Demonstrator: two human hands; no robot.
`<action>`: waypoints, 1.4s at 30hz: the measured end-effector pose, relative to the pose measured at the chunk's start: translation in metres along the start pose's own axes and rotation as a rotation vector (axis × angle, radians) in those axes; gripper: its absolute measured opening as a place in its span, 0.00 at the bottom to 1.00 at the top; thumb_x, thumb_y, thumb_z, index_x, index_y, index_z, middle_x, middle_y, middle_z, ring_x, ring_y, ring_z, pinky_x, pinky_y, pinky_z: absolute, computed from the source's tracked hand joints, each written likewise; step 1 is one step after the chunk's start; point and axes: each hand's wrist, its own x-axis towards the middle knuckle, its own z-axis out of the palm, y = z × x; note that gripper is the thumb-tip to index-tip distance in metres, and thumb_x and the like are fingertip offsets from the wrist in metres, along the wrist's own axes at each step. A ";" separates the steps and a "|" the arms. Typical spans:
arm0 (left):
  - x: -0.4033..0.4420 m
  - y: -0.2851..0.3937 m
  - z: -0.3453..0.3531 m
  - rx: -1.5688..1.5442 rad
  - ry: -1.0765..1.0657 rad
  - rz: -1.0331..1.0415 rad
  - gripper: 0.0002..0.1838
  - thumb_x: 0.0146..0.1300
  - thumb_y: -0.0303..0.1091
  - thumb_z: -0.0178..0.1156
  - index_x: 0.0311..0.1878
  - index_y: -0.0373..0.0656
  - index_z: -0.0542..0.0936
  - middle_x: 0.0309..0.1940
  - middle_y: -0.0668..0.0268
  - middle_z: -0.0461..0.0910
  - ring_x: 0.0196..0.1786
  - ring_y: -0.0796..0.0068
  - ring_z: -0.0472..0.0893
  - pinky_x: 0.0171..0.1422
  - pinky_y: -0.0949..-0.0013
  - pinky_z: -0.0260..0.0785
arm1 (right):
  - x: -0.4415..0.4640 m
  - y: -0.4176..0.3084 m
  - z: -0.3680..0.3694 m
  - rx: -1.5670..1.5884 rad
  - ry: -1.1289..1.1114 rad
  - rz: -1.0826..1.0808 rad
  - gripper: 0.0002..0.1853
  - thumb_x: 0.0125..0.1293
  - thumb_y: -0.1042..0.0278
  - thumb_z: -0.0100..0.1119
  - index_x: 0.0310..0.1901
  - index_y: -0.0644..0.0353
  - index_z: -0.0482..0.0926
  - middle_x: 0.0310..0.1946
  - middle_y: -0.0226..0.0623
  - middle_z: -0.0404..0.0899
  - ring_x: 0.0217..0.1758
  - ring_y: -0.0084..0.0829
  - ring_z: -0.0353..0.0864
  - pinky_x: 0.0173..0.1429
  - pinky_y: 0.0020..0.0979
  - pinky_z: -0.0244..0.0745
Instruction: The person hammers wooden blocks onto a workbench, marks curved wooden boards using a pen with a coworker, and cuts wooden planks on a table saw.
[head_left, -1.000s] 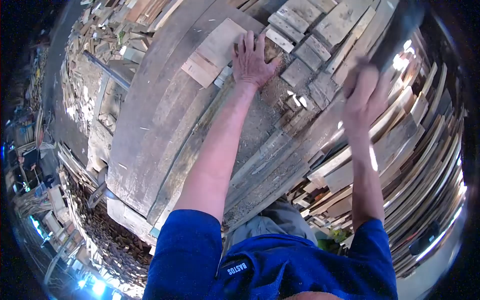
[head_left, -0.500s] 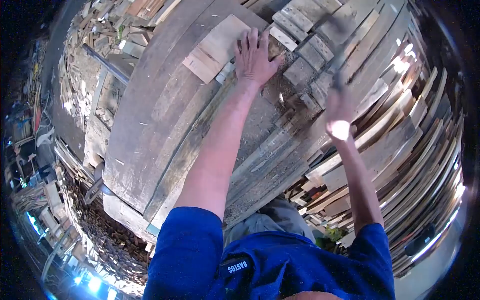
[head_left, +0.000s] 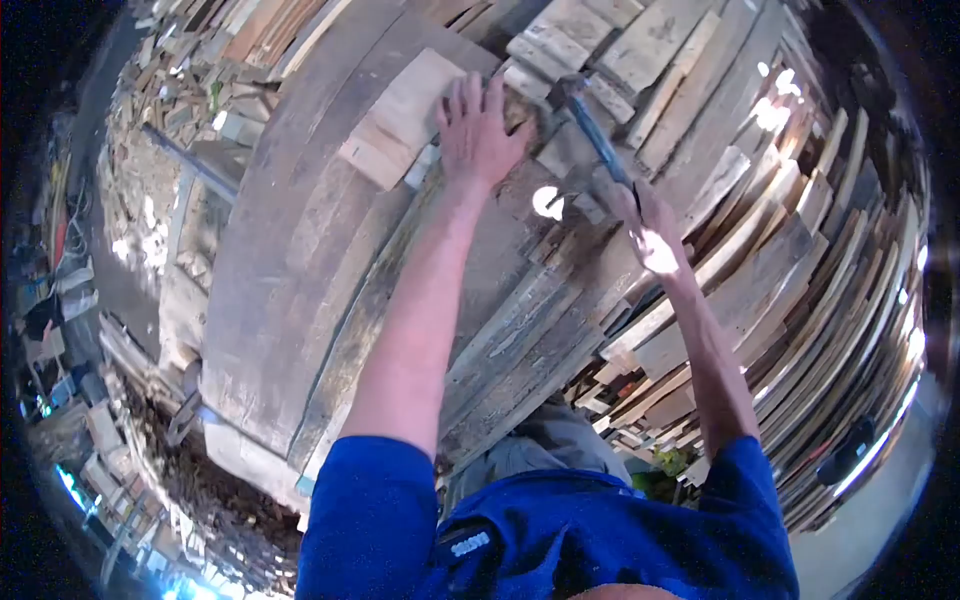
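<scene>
Left arm (head_left: 410,320) reaching forward, elbow only slightly bent, forearm angled a bit inward. Left hand (head_left: 480,145) palm down, fingers spread and pointing away from the body, thumb out toward the right side. Right arm (head_left: 708,345) also forward, forearm slanting in toward the midline. Right hand (head_left: 645,212) closed in a grip, lower in view than the left; exact finger wrap looks blurred, probably curled all round. Bright light patch on the right wrist (head_left: 660,254). Hands apart.
</scene>
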 end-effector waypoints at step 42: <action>-0.654 0.088 -0.291 -0.809 0.270 -0.956 0.17 0.75 0.39 0.63 0.60 0.41 0.82 0.54 0.51 0.86 0.48 0.60 0.88 0.53 0.60 0.80 | -0.080 -0.242 0.253 -0.789 -0.285 -1.018 0.44 0.68 0.40 0.66 0.78 0.55 0.65 0.79 0.51 0.61 0.78 0.54 0.65 0.80 0.54 0.60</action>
